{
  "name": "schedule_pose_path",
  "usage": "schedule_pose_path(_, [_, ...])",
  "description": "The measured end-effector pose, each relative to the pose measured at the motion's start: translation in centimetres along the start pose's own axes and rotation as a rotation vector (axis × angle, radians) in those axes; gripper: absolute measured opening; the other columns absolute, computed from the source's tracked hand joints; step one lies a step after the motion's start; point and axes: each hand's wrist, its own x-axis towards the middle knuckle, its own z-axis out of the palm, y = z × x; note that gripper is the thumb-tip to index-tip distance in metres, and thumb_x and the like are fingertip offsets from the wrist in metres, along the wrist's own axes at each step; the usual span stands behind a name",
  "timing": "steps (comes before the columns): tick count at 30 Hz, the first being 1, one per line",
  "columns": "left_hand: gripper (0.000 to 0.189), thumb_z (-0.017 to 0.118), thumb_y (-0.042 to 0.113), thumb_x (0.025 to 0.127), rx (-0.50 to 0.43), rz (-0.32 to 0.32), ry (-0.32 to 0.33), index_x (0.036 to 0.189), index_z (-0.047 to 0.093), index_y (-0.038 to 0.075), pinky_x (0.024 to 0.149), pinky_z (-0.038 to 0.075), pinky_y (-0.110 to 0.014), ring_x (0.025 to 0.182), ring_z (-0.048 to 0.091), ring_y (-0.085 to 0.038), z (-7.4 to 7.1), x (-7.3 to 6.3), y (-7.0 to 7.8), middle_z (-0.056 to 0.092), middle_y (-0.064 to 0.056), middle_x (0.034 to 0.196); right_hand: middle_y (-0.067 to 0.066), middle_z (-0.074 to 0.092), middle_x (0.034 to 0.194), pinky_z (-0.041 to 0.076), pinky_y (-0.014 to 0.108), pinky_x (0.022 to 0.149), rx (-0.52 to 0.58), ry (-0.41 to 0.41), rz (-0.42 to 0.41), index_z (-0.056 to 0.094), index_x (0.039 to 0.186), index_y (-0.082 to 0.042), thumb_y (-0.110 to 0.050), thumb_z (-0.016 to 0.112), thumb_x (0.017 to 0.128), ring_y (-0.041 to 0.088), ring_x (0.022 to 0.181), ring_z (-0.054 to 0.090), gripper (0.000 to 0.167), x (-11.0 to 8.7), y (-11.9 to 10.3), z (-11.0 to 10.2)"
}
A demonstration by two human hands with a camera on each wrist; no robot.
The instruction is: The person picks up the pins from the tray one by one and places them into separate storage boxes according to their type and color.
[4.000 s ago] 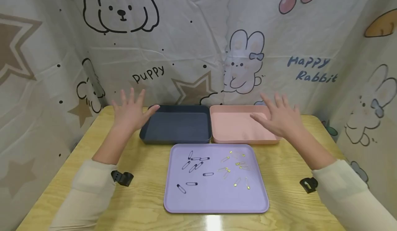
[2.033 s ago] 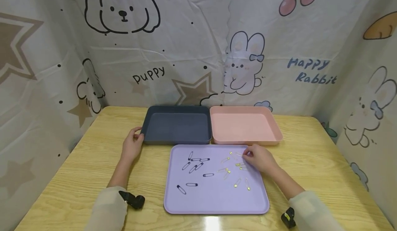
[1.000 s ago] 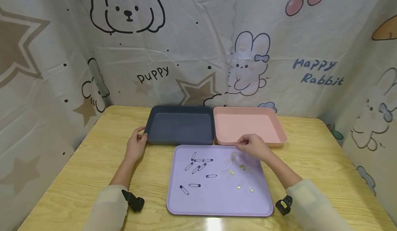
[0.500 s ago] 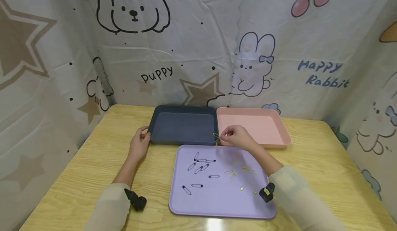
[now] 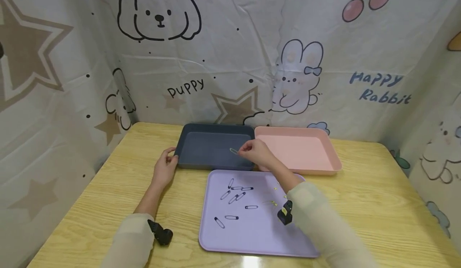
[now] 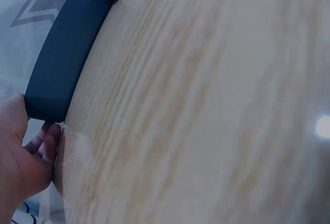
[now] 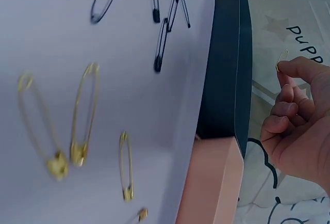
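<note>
My right hand [image 5: 257, 154] pinches a gold safety pin [image 5: 233, 151] between thumb and index finger, above the right part of the dark blue tray [image 5: 205, 148]. Its other fingers are curled in the right wrist view. At that tray's near left corner my left hand [image 5: 165, 170] holds the wall, thumb on one side and fingers on the other. Several black safety pins [image 5: 251, 207] lie on the left half of the lilac tray [image 5: 252, 238]. Several gold safety pins [image 7: 79, 154] lie on its right half, partly hidden by my right arm in the head view.
A pink tray [image 5: 299, 152] stands right against the dark blue one, behind the lilac tray. All stand on a wooden table [image 5: 363, 204]. A printed curtain [image 5: 237, 60] hangs behind and along both sides.
Both hands came down from raised and spread. The left took hold of the dark blue tray's edge. The right picked a gold safety pin off the lilac tray and carried it left over the dark blue tray.
</note>
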Motion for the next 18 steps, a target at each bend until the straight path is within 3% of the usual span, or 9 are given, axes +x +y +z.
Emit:
schedule_pose_path(11, [0.040,0.045,0.023,0.098,-0.017,0.004,0.002,0.136,0.044,0.014,0.059,0.038,-0.022,0.064,0.043,-0.008,0.0,0.0,0.0,0.052,-0.007,0.092,0.005,0.067,0.088,0.046,0.026,0.069,0.031,-0.034,0.058,0.070,0.087,-0.008,-0.022,0.066,0.084,0.014,0.078,0.057,0.016,2.0,-0.6,2.8])
schedule_pose_path(18, [0.040,0.044,0.024,0.098,-0.022,-0.001,-0.003,0.137,0.043,0.014,0.057,0.037,-0.022,0.062,0.041,-0.008,0.0,-0.1,0.0,0.052,-0.007,0.092,0.004,0.068,0.086,0.044,0.024,0.066,-0.021,-0.013,0.055,0.071,0.085,-0.008,-0.021,0.066,0.084,0.013,0.075,0.057,0.014,2.7,-0.4,4.2])
